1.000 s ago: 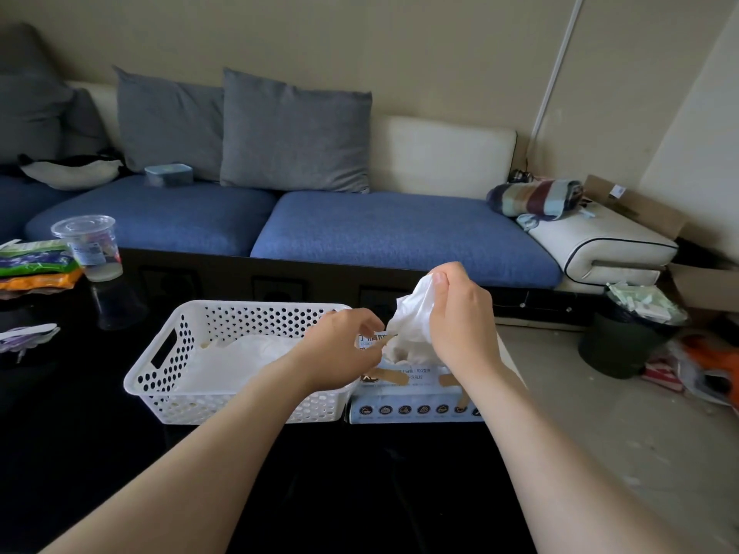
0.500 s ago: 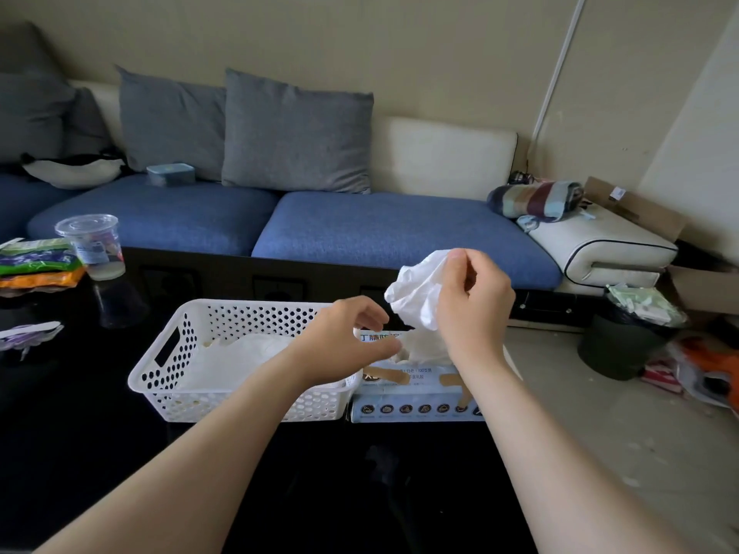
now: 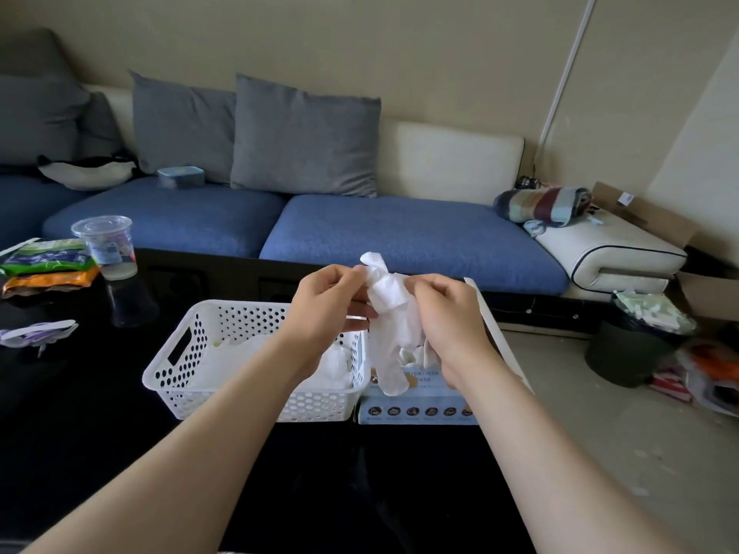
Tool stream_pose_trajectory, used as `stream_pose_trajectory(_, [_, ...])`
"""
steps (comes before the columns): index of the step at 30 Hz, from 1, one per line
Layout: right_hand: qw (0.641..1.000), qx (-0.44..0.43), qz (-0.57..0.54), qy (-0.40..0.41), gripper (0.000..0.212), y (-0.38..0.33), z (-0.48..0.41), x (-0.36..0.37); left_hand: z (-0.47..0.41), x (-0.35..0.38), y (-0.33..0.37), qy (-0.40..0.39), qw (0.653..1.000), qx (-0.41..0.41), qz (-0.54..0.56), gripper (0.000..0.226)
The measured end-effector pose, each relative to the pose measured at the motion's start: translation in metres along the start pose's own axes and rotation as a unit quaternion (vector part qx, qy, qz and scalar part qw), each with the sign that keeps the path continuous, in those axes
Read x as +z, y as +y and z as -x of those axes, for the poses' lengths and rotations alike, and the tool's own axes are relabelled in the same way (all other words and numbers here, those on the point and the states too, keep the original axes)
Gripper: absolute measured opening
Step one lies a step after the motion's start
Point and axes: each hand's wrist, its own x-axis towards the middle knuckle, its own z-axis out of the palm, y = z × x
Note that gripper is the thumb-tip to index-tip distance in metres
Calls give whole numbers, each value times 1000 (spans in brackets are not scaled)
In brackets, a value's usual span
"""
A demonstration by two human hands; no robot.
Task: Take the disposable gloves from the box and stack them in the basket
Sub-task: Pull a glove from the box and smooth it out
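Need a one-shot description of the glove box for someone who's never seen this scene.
Start at the black table in front of the blue sofa. On it stands a white perforated basket, and the glove box sits directly to its right. It's the only pale blue carton, with a row of round icons along its front.

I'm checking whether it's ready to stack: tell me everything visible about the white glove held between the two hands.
The thin white disposable glove looks like soft, half-see-through film, bunched at its top, folds hanging down, roughly upright, not spread flat. The left hand pinches its upper part; the right hand grips its right side. Its lower tip hangs over the light blue cardboard box, right of the white perforated plastic basket.
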Motion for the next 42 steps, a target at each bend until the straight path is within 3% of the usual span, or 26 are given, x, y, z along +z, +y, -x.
stream_pose_trajectory(3, [999, 40, 3, -33, 25, 3, -1, 0, -2, -6, 1, 11, 1000, -5, 23, 33])
stream_pose_trajectory(6, [996, 77, -34, -38, 27, 7, -6, 5, -5, -12, -3, -4, 1000, -20, -24, 25])
stream_pose_trajectory(13, [973, 182, -145, 2, 35, 8, -11, 11, 6, -16, -2, -121, 982, -141, -43, 34])
stream_pose_trajectory(16, [966, 185, -179, 17, 39, 8, -10, 12, 4, -19, -2, -110, 986, -123, -35, 31])
stream_pose_trajectory(18, [964, 180, -196, 8, 25, 8, -11, 10, 1, -21, -4, -80, 991, -97, -38, 30])
stream_pose_trajectory(21, [964, 194, -178, -45, 45, 5, -8, 2, 1, -22, -4, -40, 997, -66, -30, 23])
stream_pose_trajectory(24, [980, 176, -60, -69, 56, 6, -5, 3, 1, -24, -3, -23, 999, -32, -13, 18])
stream_pose_trajectory(27, [987, 158, -12, -29, 38, 10, -4, 6, 2, -26, -1, 7, 1000, -2, -20, 19])
stream_pose_trajectory(32, [991, 135, 9, 10, 26, 14, -5, 1, 1, -27, 1, 61, 998, 18, 11, 9])
stream_pose_trajectory(36, [988, 52, 134, 64, 21, 15, -3, -1, 0, -29, 0, 73, 997, 28, -1, 8])
stream_pose_trajectory(38, [987, 21, 132, 86, 13, 12, -2, -1, 1, -29, 0, 58, 998, 29, -14, 12])
stream_pose_trajectory(42, [989, -55, 113, 73, 45, 9, 2, 1, 4, -28, 2, 20, 998, 37, -40, 16])
